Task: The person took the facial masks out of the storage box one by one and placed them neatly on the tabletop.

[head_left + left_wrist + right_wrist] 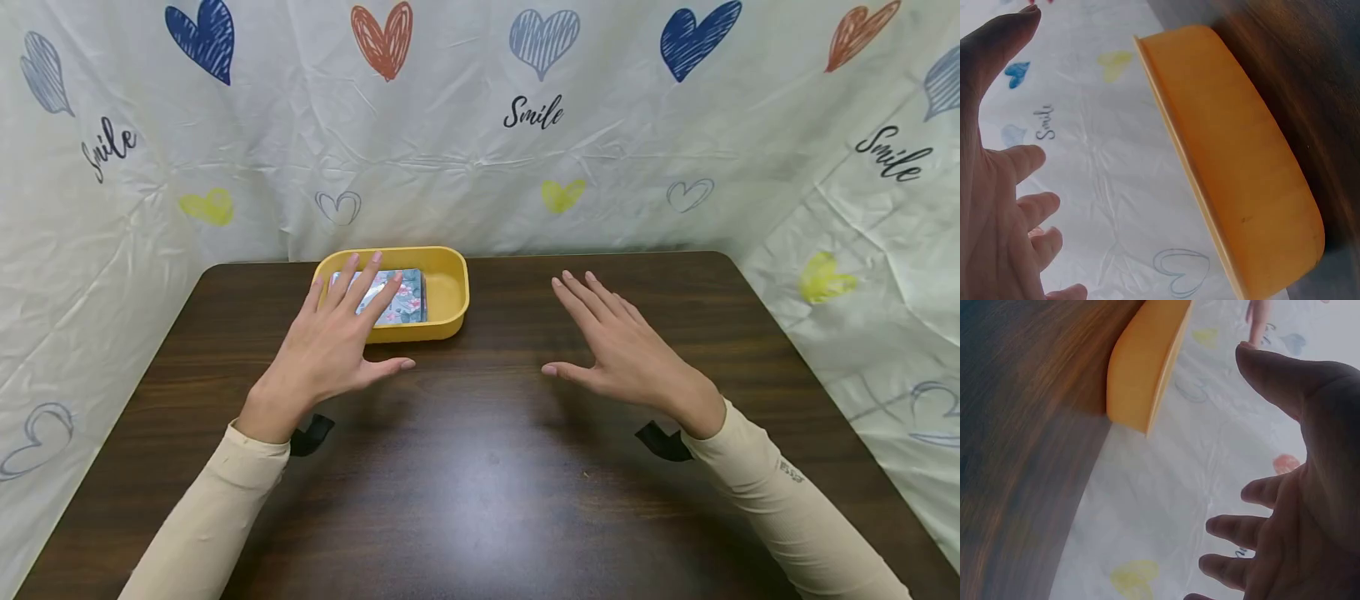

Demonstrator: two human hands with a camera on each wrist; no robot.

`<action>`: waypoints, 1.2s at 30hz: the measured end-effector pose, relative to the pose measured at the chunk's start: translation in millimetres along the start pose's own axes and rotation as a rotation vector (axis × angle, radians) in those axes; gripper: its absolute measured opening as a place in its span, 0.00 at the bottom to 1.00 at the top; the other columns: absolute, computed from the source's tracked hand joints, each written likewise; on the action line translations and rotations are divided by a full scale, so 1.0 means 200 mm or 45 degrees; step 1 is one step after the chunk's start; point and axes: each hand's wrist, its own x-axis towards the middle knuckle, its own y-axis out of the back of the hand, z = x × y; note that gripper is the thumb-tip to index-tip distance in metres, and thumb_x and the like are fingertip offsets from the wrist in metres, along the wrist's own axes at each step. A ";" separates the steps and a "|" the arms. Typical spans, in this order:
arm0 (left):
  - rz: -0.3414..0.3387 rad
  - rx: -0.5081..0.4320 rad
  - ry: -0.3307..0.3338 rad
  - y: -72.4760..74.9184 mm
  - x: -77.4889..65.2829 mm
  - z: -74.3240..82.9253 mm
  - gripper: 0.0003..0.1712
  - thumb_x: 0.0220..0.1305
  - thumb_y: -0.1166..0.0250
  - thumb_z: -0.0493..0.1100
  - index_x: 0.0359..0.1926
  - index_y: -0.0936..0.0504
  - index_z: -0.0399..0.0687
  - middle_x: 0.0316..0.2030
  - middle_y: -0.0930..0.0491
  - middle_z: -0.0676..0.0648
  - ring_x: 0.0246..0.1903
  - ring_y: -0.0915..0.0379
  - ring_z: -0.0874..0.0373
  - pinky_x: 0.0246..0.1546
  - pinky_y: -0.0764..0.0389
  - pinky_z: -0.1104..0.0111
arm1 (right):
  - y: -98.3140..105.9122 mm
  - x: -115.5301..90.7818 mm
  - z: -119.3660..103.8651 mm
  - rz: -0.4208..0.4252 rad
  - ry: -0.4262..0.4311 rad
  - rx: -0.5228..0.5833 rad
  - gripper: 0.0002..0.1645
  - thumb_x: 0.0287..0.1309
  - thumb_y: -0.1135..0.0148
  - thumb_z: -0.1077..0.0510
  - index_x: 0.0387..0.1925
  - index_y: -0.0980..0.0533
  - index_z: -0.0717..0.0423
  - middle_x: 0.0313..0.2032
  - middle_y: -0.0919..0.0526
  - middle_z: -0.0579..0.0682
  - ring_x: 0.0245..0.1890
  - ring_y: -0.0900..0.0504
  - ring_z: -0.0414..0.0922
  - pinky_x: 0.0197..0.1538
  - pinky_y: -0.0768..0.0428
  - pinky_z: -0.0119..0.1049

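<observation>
A yellow tray with rounded corners stands at the back of the table, left of the middle. Inside it lies a flat stack with a blue and pink flowered pattern, partly covered by fingers in the head view; I cannot tell what kind of thing it is. My left hand hovers before the tray with fingers spread, and in the left wrist view a gap shows between it and the tray wall. Over the table to the right, my right hand is held up with straight fingers and the thumb apart. Both hands hold nothing.
The dark wooden table fills the lower view. A white cloth printed with hearts and the word Smile hangs behind the table and along both sides. A black strap is at the left wrist, another strap at the right.
</observation>
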 end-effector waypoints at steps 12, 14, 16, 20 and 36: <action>0.003 -0.141 -0.042 0.01 0.01 0.00 0.62 0.54 0.33 0.76 0.80 0.46 0.53 0.81 0.56 0.45 0.79 0.57 0.41 0.71 0.44 0.36 | 0.03 0.00 0.01 -0.010 -0.016 0.205 0.59 0.62 0.38 0.29 0.82 0.56 0.45 0.80 0.51 0.45 0.79 0.50 0.53 0.73 0.41 0.62; 0.014 -0.187 -0.051 0.02 0.01 0.00 0.62 0.54 0.32 0.74 0.81 0.47 0.52 0.81 0.56 0.46 0.78 0.55 0.40 0.71 0.43 0.37 | 0.03 0.01 0.01 -0.028 -0.047 0.268 0.59 0.62 0.39 0.29 0.82 0.57 0.42 0.80 0.51 0.43 0.79 0.49 0.51 0.74 0.41 0.60; 0.036 -0.234 -0.061 0.02 0.02 0.00 0.62 0.55 0.30 0.72 0.81 0.47 0.51 0.81 0.54 0.46 0.77 0.52 0.39 0.71 0.42 0.37 | 0.04 0.01 0.00 -0.041 -0.077 0.330 0.58 0.62 0.39 0.29 0.81 0.57 0.39 0.79 0.50 0.42 0.79 0.48 0.50 0.75 0.41 0.57; 0.080 -0.298 -0.081 0.03 0.02 -0.02 0.61 0.54 0.27 0.67 0.80 0.46 0.49 0.80 0.50 0.45 0.77 0.49 0.40 0.70 0.40 0.37 | 0.04 0.02 0.00 -0.013 -0.093 0.429 0.56 0.63 0.37 0.33 0.81 0.56 0.36 0.78 0.46 0.41 0.78 0.45 0.48 0.74 0.40 0.56; 0.146 -0.638 0.036 0.01 0.03 -0.05 0.53 0.56 0.23 0.38 0.78 0.42 0.42 0.73 0.37 0.40 0.71 0.40 0.44 0.72 0.39 0.46 | 0.04 0.05 0.02 0.291 0.036 0.692 0.43 0.62 0.28 0.56 0.75 0.36 0.45 0.66 0.24 0.45 0.64 0.24 0.45 0.63 0.24 0.46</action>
